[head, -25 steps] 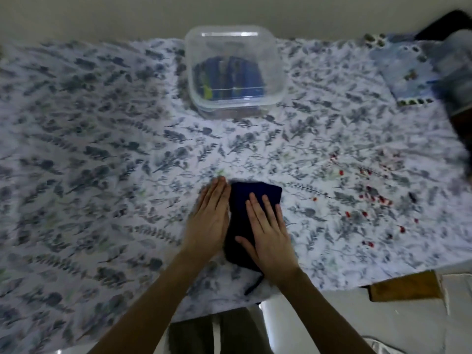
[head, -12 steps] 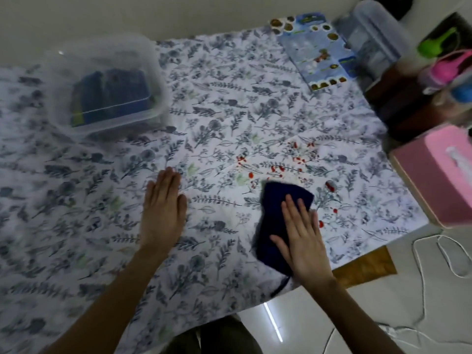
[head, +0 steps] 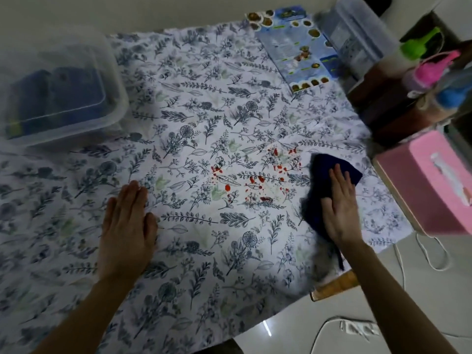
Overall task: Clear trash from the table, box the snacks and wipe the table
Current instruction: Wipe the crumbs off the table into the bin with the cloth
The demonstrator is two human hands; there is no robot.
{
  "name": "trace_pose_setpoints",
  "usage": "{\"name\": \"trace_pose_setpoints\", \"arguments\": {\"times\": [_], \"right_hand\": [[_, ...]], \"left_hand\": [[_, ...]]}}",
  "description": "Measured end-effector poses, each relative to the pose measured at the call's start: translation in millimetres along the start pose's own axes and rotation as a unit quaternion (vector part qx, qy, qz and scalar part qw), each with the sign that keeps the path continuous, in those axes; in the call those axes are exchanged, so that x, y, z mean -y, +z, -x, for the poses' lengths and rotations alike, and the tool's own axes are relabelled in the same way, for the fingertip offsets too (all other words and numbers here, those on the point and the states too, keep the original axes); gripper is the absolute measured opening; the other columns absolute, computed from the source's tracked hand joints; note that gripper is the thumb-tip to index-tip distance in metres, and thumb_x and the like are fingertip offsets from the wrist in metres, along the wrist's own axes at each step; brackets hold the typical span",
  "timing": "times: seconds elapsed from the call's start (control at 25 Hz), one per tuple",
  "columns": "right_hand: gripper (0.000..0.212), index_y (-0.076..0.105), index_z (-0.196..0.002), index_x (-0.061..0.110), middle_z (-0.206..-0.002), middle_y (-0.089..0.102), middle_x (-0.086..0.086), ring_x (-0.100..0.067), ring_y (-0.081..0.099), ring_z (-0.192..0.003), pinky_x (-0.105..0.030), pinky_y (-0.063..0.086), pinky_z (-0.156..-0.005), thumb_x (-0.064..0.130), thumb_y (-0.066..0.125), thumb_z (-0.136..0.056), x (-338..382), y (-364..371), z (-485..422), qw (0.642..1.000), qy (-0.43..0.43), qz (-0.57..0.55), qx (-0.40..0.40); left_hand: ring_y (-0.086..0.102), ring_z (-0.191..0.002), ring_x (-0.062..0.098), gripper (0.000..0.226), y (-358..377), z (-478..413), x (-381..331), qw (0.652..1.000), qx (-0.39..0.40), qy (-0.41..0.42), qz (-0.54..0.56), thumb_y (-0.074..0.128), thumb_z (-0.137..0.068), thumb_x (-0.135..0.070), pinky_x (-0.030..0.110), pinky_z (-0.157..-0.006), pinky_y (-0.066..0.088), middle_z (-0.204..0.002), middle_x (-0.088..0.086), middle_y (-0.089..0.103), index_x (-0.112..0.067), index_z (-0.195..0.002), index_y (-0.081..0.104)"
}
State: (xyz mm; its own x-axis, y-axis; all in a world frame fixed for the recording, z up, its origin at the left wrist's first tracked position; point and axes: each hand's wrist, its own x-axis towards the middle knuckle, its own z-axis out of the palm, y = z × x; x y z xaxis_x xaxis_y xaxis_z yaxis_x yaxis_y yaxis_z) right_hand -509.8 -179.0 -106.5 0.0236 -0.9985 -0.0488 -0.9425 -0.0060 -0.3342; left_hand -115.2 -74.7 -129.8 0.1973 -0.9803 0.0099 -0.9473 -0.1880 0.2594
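At 3 o'clock on the counter [head: 229, 72], my right hand [head: 338, 205] lies flat, fingers together, pressing the dark blue cloth [head: 332, 172] onto the floral cover, just beside the pink box [head: 434, 182]. Left hand [head: 127, 221] at 9 o'clock is flat, palm down, holding nothing, pinning the cover so it doesn't ruck.

Red specks [head: 255, 180] sit mid-counter, between the hands, near the cloth's left edge; can't tell if they're crumbs or print. Clear tub [head: 107, 72] with blue snack packs is at 10 o'clock, lid state unclear.

To do this well, I think: keep the palm flat, even pressure, sweep from 3 toward 9 in overlapping passes, gather bits, don't flick them off the edge. Keep the left hand anchored. Risk: cover drags and bunches; cloth tail hangs over the 5 o'clock edge.
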Motion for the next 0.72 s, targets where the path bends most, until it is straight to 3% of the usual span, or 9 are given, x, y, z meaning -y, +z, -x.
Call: {"name": "trace_pose_setpoints", "arguments": {"times": [0.16, 0.28, 0.56, 0.72], "right_hand": [[0.082, 0.008, -0.151, 0.014, -0.161, 0.007, -0.005, -0.025, -0.001, -0.148, -0.046, 0.001, -0.120, 0.068, 0.014, -0.090, 43.1, 21.9, -28.8, 0.992, 0.102, 0.044, -0.055], [0.080, 0.005, -0.151, 0.016, -0.161, 0.004, -0.005, -0.027, -0.005, -0.147, -0.050, 0.001, -0.120, 0.068, 0.007, -0.090, 79.3, 31.9, -46.3, 0.994, 0.092, 0.054, -0.037], [0.067, -0.002, -0.151, 0.019, -0.160, -0.002, -0.002, -0.029, -0.013, -0.146, -0.049, -0.002, -0.119, 0.059, 0.008, -0.097, 201.6, 70.4, -2.3, 0.992, -0.107, 0.060, 0.039], [0.063, 0.012, -0.151, 0.022, -0.161, 0.010, 0.000, -0.024, -0.006, -0.148, -0.045, 0.002, -0.121, 0.052, 0.026, -0.098, 187.4, 67.5, 44.2, 0.959, -0.257, 0.061, 0.105]], "left_hand": [[0.017, -0.148, 0.024, 0.059, -1.6, 0.8, -1.5, 1.000, -0.003, -0.002, -0.003, 0.024, -0.095, -0.034, 0.046, -0.122, 0.013, -0.156, 0.014, 0.027, -0.003, -0.146, 0.030], [0.018, -0.147, 0.024, 0.059, -1.5, -0.4, -2.7, 1.000, -0.005, 0.000, -0.002, 0.024, -0.095, -0.034, 0.046, -0.121, 0.014, -0.156, 0.013, 0.027, -0.004, -0.145, 0.031], [0.022, -0.146, 0.023, 0.054, -1.1, -0.4, -1.8, 1.000, -0.017, 0.005, -0.007, 0.029, -0.095, -0.030, 0.043, -0.122, 0.014, -0.154, 0.012, 0.031, -0.005, -0.143, 0.036], [0.021, -0.146, 0.021, 0.054, -1.3, -0.5, -3.7, 1.000, -0.017, -0.001, -0.003, 0.027, -0.095, -0.031, 0.041, -0.122, 0.012, -0.155, 0.010, 0.030, -0.006, -0.142, 0.036]]}}
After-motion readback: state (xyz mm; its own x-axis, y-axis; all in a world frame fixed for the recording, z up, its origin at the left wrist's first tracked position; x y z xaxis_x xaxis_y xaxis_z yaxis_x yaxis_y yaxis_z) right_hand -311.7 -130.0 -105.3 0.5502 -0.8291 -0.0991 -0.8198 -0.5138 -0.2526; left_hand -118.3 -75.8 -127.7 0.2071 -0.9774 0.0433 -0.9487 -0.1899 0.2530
